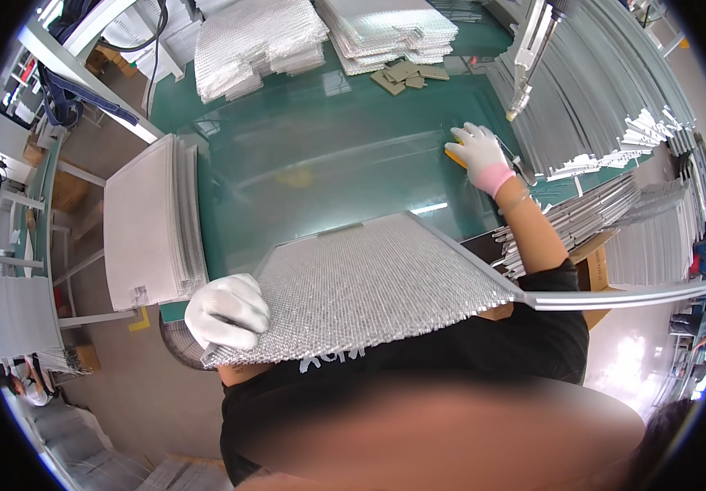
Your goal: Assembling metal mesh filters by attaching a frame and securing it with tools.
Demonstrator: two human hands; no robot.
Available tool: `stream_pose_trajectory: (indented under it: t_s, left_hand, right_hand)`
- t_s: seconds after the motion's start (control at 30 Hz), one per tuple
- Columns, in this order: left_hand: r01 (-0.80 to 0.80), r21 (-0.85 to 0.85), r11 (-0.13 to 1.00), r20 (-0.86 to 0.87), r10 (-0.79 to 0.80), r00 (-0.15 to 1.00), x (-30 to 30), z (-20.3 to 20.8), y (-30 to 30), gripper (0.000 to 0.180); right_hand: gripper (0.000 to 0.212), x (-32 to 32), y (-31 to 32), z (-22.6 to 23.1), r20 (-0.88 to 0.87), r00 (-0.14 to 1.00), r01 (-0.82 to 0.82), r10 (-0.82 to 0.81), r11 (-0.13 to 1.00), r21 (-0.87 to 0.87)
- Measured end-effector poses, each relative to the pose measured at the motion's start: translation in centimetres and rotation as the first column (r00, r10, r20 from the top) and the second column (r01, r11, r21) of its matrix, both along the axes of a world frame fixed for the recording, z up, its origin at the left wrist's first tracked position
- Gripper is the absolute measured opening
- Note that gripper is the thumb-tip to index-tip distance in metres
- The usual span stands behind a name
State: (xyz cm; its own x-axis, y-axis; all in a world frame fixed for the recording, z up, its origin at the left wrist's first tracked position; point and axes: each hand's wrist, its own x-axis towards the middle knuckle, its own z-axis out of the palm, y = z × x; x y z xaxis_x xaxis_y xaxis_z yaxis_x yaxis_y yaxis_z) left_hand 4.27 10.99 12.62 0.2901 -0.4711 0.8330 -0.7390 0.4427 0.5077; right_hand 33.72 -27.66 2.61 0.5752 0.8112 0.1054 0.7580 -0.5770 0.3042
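A silver mesh panel [377,286] leans between my body and the table's near edge. Metal frame strips run along its far and right sides, and a long pale metal strip [623,298] sticks out to the right from its near right corner. My white-gloved left hand [229,313] is closed on the panel's near left corner. On the table's right side, my right hand [482,157], in a white glove with a pink cuff, has its fingers curled over a yellow object [455,157]. Most of that object is hidden under the glove, so its kind is unclear.
Mesh sheets are stacked [259,45] at the back of the green table [287,188], beside small flat drab pieces [406,75]. More sheets [152,221] stand at the left edge. A metal tool arm [525,69] hangs near long frame strips [598,90] at right.
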Motion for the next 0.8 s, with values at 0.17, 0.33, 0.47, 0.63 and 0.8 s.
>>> stream_pose_trajectory:
  t_s: [0.17,0.33,0.47,0.63,0.8]
  left_hand:
    - [0.056,0.088,0.995,0.042,-0.06,0.997,-0.1,1.4,-0.2,0.045]
    - [0.081,0.072,0.994,0.004,-0.081,0.997,-0.7,1.4,-0.8,0.044]
    - [0.066,0.068,0.995,-0.033,-0.064,0.997,-1.1,1.5,-1.5,0.043]
    - [0.054,0.066,0.996,-0.077,-0.049,0.996,-1.7,1.6,-2.7,0.042]
    - [0.029,0.064,0.997,-0.098,-0.023,0.995,-2.7,1.4,-3.3,0.041]
  right_hand:
    - [0.047,4.1,0.2,1.3,-0.091,0.991,-0.117,0.101,0.975,-0.187]
    - [0.035,7.8,2.0,1.4,-0.246,0.933,-0.323,0.264,0.914,-0.247]
    - [0.034,9.2,3.0,1.5,-0.375,0.891,-0.369,0.255,0.889,-0.272]
    - [0.029,10.2,5.8,1.9,-0.439,0.898,-0.279,0.037,0.819,-0.502]
    - [0.018,4.8,10.4,2.0,-0.866,0.469,0.285,0.176,0.897,0.337]
